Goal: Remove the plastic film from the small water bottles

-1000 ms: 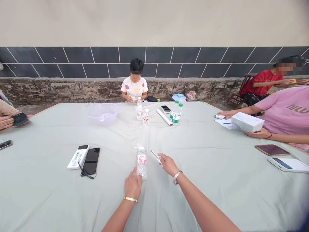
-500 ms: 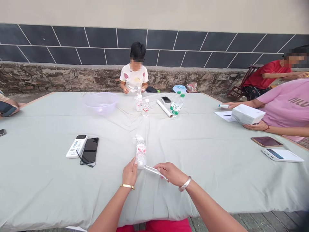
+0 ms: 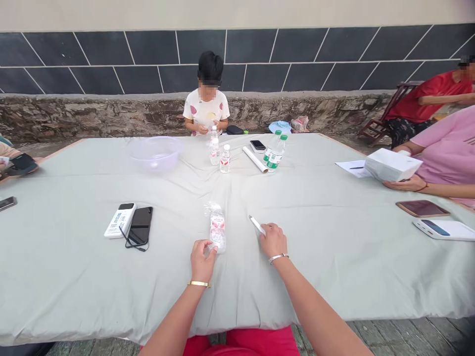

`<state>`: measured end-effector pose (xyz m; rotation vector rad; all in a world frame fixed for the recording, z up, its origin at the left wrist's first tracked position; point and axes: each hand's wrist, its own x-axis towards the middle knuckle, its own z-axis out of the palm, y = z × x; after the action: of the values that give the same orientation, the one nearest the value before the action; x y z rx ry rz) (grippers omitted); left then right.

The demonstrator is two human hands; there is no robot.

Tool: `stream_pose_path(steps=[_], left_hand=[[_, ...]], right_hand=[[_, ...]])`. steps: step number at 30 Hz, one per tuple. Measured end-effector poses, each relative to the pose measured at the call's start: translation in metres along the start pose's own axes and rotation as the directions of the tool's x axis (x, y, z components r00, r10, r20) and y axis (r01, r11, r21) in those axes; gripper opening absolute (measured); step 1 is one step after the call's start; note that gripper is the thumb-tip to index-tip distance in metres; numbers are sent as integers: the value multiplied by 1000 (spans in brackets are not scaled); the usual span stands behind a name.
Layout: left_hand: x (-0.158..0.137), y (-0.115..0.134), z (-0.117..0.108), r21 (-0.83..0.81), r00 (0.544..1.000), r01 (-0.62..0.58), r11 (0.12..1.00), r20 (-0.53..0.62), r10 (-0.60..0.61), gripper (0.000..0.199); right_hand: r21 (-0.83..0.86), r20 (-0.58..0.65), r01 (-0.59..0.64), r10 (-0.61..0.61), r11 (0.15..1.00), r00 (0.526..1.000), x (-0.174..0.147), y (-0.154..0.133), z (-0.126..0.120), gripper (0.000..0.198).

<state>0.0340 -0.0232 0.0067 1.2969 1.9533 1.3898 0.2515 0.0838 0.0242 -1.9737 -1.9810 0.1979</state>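
Note:
A small plastic bottle (image 3: 217,225) with a red and white label lies on the cloth, in clear film that bunches at its far end. At its near end my left hand (image 3: 202,257) grips it lightly, fingers curled and thumb against the film. To the right, apart from the bottle, my right hand (image 3: 273,241) is closed around a slim white utility knife (image 3: 257,225). The knife's grey tip points forward and left, low over the cloth; whether it touches the cloth I cannot tell.
Left lie a power bank (image 3: 120,221) and black phone (image 3: 140,226). Beyond stand a clear basin (image 3: 158,153), several small bottles (image 3: 224,159), a paper roll (image 3: 255,159) and green-capped bottles (image 3: 275,153). A person (image 3: 207,111) sits opposite; another (image 3: 445,153) at right holds a white box (image 3: 392,164).
My right hand has drawn the knife away from the bottle, forward and to the right. My left hand stays at the bottle's near end. The person at right has shifted the white box.

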Motion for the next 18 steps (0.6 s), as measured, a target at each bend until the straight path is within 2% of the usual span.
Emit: stream_pose_path(steps=[1,3,6,8,9,11,13,15,18], left_hand=[[0,4,1,55,998,-63,997,-22,64,12],[-1,12,5,173,976,-208,963,-35,217,10],[-8,25,13,238,898,-439,867,72,435,13],[-15,31,15,196,844,-535,822,159,512,17],[-19,32,14,163,826,-560,812,186,532,19],[-22,34,11,107,827,-554,826,185,531,23],[-17,34,6,96,869,-486,869,165,467,26],[-4,34,3,155,915,-387,909,186,358,28],[19,32,4,255,936,-301,919,266,232,29]], right_hand=[[14,-32,37,-37,999,999,-5,-10,-1,31],[148,-41,112,-107,983,993,-15,-39,-5,33],[363,76,154,-194,919,978,-23,-88,-7,48],[373,180,109,-187,921,966,-21,-106,-3,58],[355,233,83,-174,931,957,-20,-109,0,57],[310,309,42,-143,950,940,-16,-101,8,47],[254,325,6,-92,967,941,-13,-81,16,42],[195,296,-28,-32,980,955,-12,-60,19,41],[190,198,-58,19,980,980,-10,-45,12,43]])
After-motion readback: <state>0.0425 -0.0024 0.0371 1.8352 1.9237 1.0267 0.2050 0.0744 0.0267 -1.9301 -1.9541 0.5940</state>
